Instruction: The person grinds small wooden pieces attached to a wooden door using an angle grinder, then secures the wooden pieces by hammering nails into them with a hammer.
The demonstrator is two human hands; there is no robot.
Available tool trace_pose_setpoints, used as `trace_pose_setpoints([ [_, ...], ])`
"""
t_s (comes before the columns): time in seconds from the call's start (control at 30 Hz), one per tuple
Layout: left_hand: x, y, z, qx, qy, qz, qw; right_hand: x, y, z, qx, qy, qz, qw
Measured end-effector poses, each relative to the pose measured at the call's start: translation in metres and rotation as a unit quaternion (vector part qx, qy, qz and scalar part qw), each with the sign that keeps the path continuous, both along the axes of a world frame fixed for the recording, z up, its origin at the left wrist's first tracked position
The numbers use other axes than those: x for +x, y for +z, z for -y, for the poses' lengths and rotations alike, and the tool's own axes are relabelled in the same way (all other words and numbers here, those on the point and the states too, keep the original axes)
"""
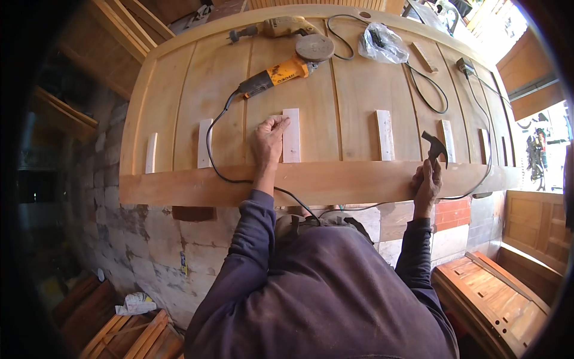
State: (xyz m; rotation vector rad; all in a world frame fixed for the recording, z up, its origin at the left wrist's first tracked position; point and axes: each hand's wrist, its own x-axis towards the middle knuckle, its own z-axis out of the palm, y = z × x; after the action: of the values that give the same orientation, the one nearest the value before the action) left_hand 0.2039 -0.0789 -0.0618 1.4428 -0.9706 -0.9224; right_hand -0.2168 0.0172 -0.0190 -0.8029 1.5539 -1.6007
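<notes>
My left hand (270, 139) is closed in a pinch at the left edge of a pale wooden strip (291, 140). Whatever sits between its fingertips, if anything, is too small to make out. The strip lies flat on a large panelled wooden door (221, 185), its lower end close to the door's near rail. In my right hand (428, 184) is a claw hammer (436, 146), gripped by the handle with the dark head up, over the near rail. Another wooden strip (447, 141) lies just beyond the hammer head.
An orange angle grinder (281, 75) and a yellow drill (287, 26) lie on the door's far half, near a clear plastic bag (382, 43). The grinder's black cord (210, 146) crosses the near rail by my left arm. Wooden panels (487, 293) are stacked at lower right.
</notes>
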Motion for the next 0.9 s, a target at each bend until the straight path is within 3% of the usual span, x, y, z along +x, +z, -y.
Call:
trace_pose_setpoints([
  [0.23,0.003,-0.018,0.008,-0.079,0.01,0.047,0.996,-0.002,0.0,0.0,0.003,0.021,0.008,1.0],
  [0.9,-0.003,-0.002,0.003,-0.071,0.003,0.115,0.991,0.003,0.001,0.002,0.019,0.064,0.014,0.998],
])
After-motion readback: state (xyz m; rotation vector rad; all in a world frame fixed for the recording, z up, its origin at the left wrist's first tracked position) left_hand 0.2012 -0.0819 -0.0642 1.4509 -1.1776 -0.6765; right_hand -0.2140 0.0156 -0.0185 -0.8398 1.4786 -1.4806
